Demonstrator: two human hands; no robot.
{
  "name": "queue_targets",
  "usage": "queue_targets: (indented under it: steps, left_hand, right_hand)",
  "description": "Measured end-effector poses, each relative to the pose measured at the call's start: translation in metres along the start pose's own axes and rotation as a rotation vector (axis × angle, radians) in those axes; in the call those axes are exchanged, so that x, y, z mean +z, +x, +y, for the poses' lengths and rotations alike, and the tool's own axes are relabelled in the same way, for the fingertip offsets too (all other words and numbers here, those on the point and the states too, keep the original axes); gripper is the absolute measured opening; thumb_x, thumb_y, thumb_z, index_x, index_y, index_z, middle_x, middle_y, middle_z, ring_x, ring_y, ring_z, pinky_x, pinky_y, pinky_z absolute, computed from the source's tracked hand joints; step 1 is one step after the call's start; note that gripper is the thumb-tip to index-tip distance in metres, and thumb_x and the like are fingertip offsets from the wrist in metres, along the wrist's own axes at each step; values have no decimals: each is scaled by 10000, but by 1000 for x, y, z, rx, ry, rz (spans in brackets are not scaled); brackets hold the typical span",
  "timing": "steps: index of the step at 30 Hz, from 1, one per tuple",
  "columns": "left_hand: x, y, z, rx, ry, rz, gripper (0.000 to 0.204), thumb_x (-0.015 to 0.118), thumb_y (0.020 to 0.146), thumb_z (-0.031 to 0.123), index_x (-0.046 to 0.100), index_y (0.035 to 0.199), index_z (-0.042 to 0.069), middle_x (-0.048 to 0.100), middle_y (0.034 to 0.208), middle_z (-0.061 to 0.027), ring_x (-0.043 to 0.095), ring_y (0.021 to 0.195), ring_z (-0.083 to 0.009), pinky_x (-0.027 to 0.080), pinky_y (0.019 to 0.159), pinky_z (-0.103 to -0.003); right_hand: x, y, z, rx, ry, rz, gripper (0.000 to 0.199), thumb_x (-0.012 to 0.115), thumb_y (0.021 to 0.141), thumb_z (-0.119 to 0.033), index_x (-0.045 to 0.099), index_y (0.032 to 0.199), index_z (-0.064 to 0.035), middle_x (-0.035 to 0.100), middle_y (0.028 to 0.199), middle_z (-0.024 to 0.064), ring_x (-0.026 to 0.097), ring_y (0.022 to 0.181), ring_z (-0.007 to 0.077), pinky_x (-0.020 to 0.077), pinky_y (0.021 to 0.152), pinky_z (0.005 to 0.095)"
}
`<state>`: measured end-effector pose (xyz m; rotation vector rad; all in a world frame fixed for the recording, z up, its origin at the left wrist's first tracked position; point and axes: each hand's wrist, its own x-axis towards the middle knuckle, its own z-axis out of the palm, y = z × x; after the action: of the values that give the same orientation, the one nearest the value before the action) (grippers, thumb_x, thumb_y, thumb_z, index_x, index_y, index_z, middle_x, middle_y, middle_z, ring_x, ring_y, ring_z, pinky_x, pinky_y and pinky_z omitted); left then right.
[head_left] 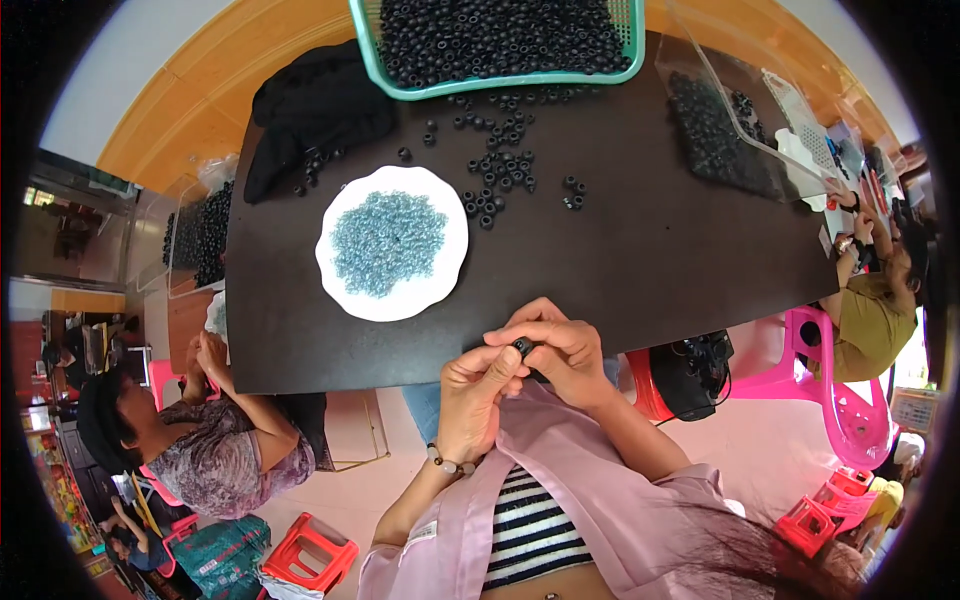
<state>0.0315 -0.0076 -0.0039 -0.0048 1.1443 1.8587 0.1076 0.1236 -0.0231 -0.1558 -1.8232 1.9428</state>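
Note:
Over the table's near edge, my left hand and my right hand meet with their fingertips closed on a small round black piece. It has a hollow at one end and looks like the loose ones on the table. My fingers cover much of it. Ahead and to the left is a white scalloped plate heaped with tiny translucent bluish pieces. Beyond it, loose black round pieces with holes are scattered on the dark table.
A green basket full of black pieces stands at the far edge. Black cloth lies far left. Clear bins with black pieces stand at the right and left. Co-workers sit left and right. A pink chair is at right.

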Motion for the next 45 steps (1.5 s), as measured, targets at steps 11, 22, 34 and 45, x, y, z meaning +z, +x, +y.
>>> queue_targets:
  steps: [11,22,34,45]
  left_hand:
    - [2,8,1,-33,-49,-34,176,644,893,191,684,934,24,659,770,-40,550,605,-72,445,565,-195]
    - [-15,22,6,76,-57,12,215,543,924,129,606,1032,-45,617,832,-51,574,711,-117,494,699,-245]
    - [-21,24,9,54,-38,-36,259,505,937,113,554,1120,-64,616,916,-66,597,773,-125,510,743,-256]
    - [-23,26,7,38,-61,-72,252,507,957,128,580,1114,-55,643,905,-73,615,767,-128,517,734,-261]
  right_hand:
    - [2,6,-6,-91,-234,134,240,642,813,-99,696,1046,-76,674,842,33,546,868,144,458,760,276]
    - [-195,101,-116,-610,-1504,868,288,571,821,-21,674,1080,-94,674,963,102,602,779,212,480,706,304]
    - [-155,103,-84,-518,-1140,388,78,657,819,-80,715,864,-52,711,879,97,623,671,170,481,639,273]
    - [-122,91,-25,-116,-1106,-4,211,636,774,-79,609,982,-105,598,767,63,605,728,265,470,644,373]
